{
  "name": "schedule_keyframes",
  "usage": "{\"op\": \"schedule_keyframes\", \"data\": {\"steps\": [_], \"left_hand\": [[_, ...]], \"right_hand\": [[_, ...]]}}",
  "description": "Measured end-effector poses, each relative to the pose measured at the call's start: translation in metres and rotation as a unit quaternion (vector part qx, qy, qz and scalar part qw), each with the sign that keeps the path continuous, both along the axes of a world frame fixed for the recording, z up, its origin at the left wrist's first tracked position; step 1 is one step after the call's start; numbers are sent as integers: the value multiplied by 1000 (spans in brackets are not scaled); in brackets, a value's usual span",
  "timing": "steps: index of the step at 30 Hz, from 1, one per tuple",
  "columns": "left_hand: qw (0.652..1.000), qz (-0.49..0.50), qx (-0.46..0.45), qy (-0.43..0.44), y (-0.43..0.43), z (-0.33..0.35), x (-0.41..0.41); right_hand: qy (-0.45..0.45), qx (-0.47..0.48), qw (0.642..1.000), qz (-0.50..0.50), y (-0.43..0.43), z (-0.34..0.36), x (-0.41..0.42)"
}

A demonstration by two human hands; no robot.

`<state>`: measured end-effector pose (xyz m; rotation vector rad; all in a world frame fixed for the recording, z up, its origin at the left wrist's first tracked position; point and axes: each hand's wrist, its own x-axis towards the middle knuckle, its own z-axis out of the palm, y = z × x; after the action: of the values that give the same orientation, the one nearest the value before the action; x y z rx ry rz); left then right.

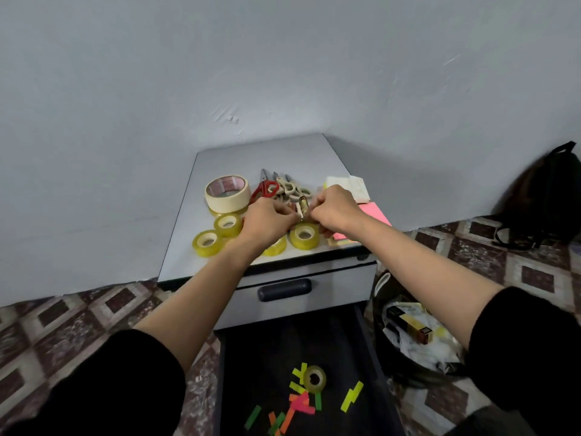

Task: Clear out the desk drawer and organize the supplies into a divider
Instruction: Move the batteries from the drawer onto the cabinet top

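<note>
Now, left hand (270, 220): curled, small gold item (302, 207) pinched.
Right hand (334, 209): curled, same item pinched.
Nearby: tape rolls (207, 243), scissors (265, 188) laid on bench (185, 234), crowded beneath wrists.

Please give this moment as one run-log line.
left hand: pinches small item | right hand: pinches same item | place: over cabinet top | drawer: open, tape roll and paper strips inside

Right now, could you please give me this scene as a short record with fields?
hands: left hand and right hand both pinch a small item
cabinet top: masking tape, clear rolls, scissors, notes
drawer: open, holding a small roll and coloured strips
floor, right: bin, backpack
</note>
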<state>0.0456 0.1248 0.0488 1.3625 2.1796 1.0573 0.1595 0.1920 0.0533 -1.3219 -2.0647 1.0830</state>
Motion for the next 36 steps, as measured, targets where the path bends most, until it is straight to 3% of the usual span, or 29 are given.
{"op": "schedule_keyframes", "data": {"steps": [6, 16, 29, 36], "left_hand": [[995, -27, 3, -93, -79, -45, 19], [977, -22, -174, -121, -183, -181, 18], [948, -84, -305, -30, -179, -259, -14], [922, -123, -367, -20, -177, -294, -17]], "right_hand": [[15, -74, 993, 87, -77, -40, 31], [-115, -196, 959, 167, -150, -169, 65], [-242, -165, 935, 200, -136, -250, 44], [-364, -63, 916, 159, -124, -291, 37]]}}
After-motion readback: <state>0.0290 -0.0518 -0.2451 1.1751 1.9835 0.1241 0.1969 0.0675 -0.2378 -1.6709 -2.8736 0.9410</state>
